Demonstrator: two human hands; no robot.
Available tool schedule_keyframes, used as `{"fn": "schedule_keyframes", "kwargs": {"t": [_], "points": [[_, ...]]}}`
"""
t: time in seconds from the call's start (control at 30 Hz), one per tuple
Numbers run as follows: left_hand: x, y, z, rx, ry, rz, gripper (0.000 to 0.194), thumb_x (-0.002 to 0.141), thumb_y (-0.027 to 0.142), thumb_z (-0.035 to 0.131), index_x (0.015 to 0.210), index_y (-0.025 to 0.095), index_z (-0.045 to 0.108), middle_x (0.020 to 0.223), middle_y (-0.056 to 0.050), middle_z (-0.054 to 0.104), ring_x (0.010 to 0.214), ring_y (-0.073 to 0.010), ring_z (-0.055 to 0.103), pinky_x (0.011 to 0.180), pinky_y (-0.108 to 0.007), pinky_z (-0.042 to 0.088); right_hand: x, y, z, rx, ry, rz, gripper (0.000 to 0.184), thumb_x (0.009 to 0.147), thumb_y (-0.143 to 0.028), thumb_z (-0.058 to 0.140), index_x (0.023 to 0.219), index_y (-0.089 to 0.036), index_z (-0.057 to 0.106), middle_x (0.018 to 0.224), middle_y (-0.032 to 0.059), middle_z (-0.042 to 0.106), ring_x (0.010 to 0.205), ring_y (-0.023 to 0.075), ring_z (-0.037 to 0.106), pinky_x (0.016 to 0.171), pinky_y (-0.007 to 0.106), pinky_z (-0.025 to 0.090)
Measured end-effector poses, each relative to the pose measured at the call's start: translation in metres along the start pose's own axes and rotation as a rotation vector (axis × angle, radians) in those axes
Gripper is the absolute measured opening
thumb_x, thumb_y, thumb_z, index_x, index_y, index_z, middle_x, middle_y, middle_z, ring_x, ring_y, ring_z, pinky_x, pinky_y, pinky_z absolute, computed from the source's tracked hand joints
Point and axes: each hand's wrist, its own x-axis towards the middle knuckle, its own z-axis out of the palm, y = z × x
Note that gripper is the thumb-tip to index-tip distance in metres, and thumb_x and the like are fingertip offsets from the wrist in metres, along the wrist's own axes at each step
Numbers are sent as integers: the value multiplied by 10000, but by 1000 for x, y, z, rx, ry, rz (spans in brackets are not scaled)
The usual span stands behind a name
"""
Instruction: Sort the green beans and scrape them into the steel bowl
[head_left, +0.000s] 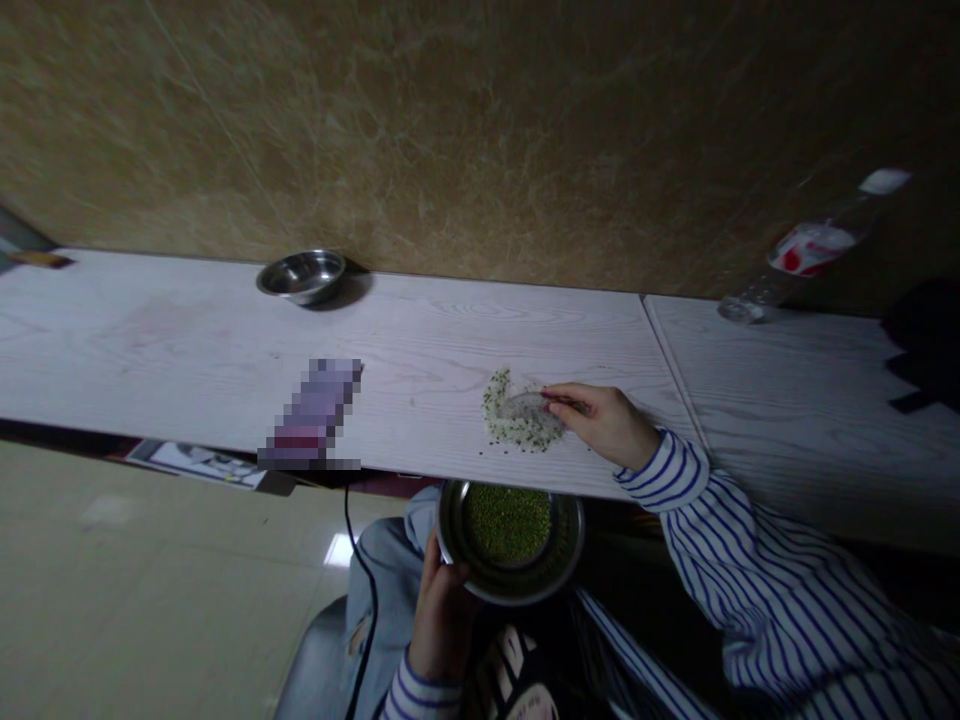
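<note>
Head-worn view, facing forward, down over table (435, 345)

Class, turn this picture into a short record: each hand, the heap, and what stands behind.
Left hand: gripping a metal bowl of green grains
Right hand: pinching a thin utensil, details unclear
Heap: mixed white and green bits, spread on the table
Near the wall: smaller metal bowl, left; clear bottle, right

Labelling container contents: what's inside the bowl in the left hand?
Small green grains lie inside the metal bowl, held by the left hand. They cover the bottom beneath them, so that part, and anything under the grains, can't be seen.
</note>
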Motion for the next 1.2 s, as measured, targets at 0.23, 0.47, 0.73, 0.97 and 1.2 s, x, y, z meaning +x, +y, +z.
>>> {"fn": "schedule_keyframes", "kwargs": {"t": [0.23, 0.47, 0.73, 0.97, 1.2], "points": [[0, 0, -1, -42, -48, -2, 705, 713, 184, 674, 1400, 296, 565, 1234, -78, 706, 1220, -329, 585, 1011, -455, 475, -5, -4, -1, -4, 15, -18, 260, 866, -198, 616, 1064, -201, 783, 1033, 71, 799, 934, 232, 761, 842, 359, 621], [1, -1, 1, -29, -55, -8, 716, 704, 184, 675, 1403, 293, 563, 1251, -84, 707, 1240, -346, 581, 1025, -475, 463, -11, -6, -2, -12, 27, -37, 258, 877, -222, 605, 1066, -196, 779, 1029, 73, 800, 920, 221, 762, 852, 350, 614], [0, -2, 1, -18, -55, -6, 649, 688, 210, 715, 1327, 286, 628, 1265, -83, 710, 1227, -349, 589, 1010, -433, 475, -19, -7, -7, -42, 87, -82, 253, 892, -257, 594, 1057, -198, 776, 1003, 75, 802, 894, 223, 761, 806, 346, 617], [-2, 0, 5, 1, 3, -10, 726, 685, 193, 697, 1394, 285, 576, 1185, -77, 730, 1120, -322, 645, 913, -414, 524, -49, -3, -25, -130, 148, -113, 212, 893, -235, 612, 1033, -230, 772, 989, 70, 801, 889, 225, 756, 829, 362, 611], [-1, -1, 6, -22, -12, -25, 719, 677, 168, 690, 1379, 285, 584, 1226, -78, 721, 1203, -329, 605, 964, -426, 500, -60, -1, -27, -183, 126, -186, 193, 907, -191, 596, 993, -206, 769, 876, 70, 796, 785, 205, 744, 742, 331, 597]]}}
